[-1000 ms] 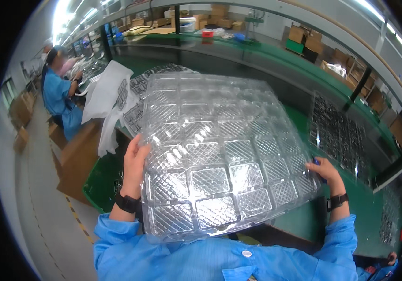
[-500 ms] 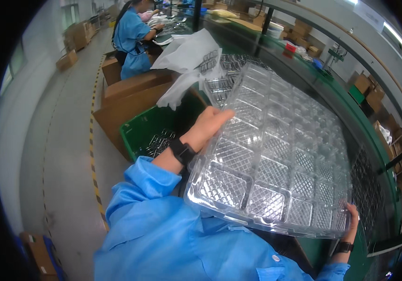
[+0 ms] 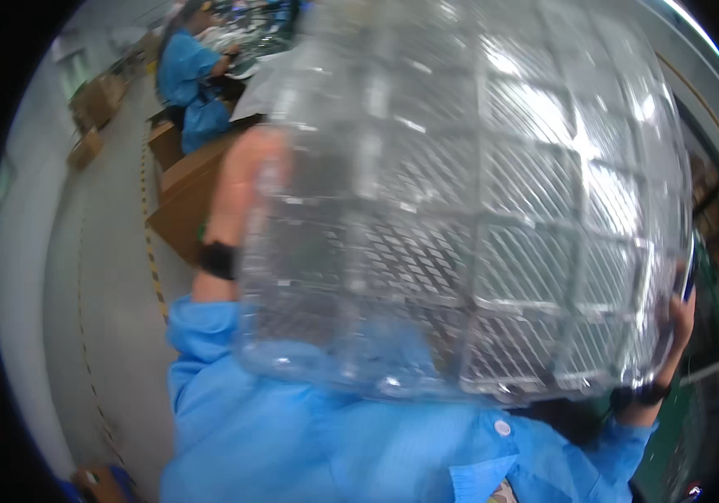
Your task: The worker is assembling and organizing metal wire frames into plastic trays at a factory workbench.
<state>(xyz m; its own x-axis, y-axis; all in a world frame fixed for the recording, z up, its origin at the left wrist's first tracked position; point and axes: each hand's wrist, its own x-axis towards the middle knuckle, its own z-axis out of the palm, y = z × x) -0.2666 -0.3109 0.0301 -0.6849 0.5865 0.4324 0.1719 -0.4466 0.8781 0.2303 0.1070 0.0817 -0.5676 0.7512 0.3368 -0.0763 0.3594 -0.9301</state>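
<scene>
A large clear plastic tray (image 3: 477,201) with a grid of moulded pockets fills most of the head view, lifted close to the camera. My left hand (image 3: 246,176) grips its left edge, seen partly through the plastic, with a black wristband below it. My right hand (image 3: 680,323) holds the tray's lower right edge; another black wristband shows at that wrist. Both my sleeves are blue.
Brown cardboard boxes (image 3: 187,197) stand on the grey floor to my left. A person in blue (image 3: 187,80) sits at a bench further back. A yellow-and-black floor line (image 3: 154,268) runs along the aisle. More boxes (image 3: 95,105) sit at the far left.
The tray has come up from the green bench and swung to the left and close to the camera, blurring. Both hands have kept their hold on its edges.
</scene>
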